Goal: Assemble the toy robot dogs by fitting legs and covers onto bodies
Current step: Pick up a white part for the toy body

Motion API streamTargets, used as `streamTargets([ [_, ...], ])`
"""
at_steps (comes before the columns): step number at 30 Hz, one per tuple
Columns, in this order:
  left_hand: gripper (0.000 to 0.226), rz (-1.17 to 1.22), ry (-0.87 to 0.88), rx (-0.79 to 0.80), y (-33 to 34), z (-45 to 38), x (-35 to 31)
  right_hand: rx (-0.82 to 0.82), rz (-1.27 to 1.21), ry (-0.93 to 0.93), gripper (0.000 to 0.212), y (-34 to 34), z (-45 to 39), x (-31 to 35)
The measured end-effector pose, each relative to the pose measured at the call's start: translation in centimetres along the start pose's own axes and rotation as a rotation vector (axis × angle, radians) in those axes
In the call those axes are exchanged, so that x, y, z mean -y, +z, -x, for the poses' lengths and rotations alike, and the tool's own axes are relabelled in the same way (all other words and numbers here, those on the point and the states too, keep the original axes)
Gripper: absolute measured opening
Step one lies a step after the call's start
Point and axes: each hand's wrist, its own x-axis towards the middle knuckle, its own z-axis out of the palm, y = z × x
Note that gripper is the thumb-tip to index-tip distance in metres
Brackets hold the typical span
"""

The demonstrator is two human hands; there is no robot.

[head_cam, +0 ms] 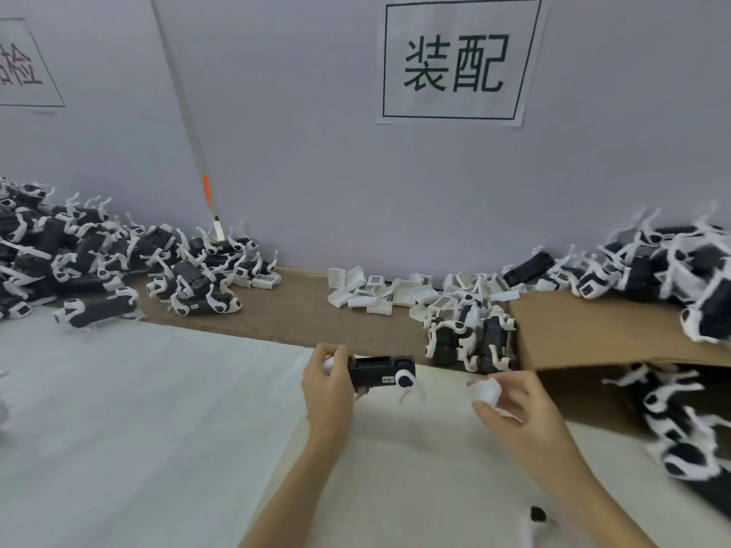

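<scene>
My left hand [327, 383] grips one end of a black toy dog body [381, 372] just above the white sheet, near the table's middle. The body lies level, with a white and black leg joint [404, 378] at its right end and a thin white leg hanging below it. My right hand [514, 401] pinches a white plastic cover [483, 389] a short way to the right of the body, apart from it. A loose white leg with a black joint [536, 518] lies on the sheet near the bottom edge.
Loose white covers [379, 290] lie along the back of the brown table [296, 310]. Several dogs are heaped at the back left [99, 255] and at the right [672, 270], some on and under a cardboard box [585, 334]. A grey wall stands behind.
</scene>
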Motion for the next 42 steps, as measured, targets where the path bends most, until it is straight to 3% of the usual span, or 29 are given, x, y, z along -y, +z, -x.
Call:
streamTargets([
  [6, 0.018, -0.063, 0.052, 0.142, 1.4, 2.7, -0.4, 0.004, -0.133, -0.062, 0.035, -0.7, 2.5, 2.2],
  [11, 0.018, -0.145, 0.114, 0.241, 2.6, 4.4, -0.4, 0.026, 0.001, -0.089, 0.022, -1.3, 2.6, 2.7],
  [13, 0.021, -0.191, 0.159, 0.276, 2.7, 4.9, -0.3, 0.036, -0.135, -0.017, 0.031, -1.4, 2.5, 2.7],
  [15, 0.023, -0.228, 0.202, 0.305, 2.7, 5.2, 0.0, 0.102, -0.425, 0.131, 0.03, -1.7, 2.3, 2.7],
  [17, 0.027, -0.24, 0.223, 0.326, 2.8, 5.5, 0.1, 0.16, -0.538, 0.186, 0.044, -2.3, 2.1, 2.4],
  [21, 0.031, -0.273, 0.273, 0.343, 3.0, 5.8, 0.2, 0.221, -0.439, 0.166, 0.043, -2.5, 2.2, 2.2],
  [25, 0.033, -0.327, 0.353, 0.365, 2.9, 5.7, 0.4, 0.019, -0.372, 0.126, 0.039, -2.1, 2.2, 1.8],
  [28, 0.032, -0.349, 0.376, 0.383, 2.9, 5.7, 0.5, 0.005, -0.27, 0.095, 0.024, -2.1, 2.2, 1.3],
  [36, 0.035, -0.331, 0.355, 0.368, 2.8, 5.5, 0.5, 0.035, -0.271, 0.138, 0.048, -1.9, 2.1, 1.0],
  [42, 0.042, -0.347, 0.384, 0.4, 2.8, 5.5, 0.6, -0.014, -0.115, 0.075, 0.03, -1.5, 2.5, 1.7],
])
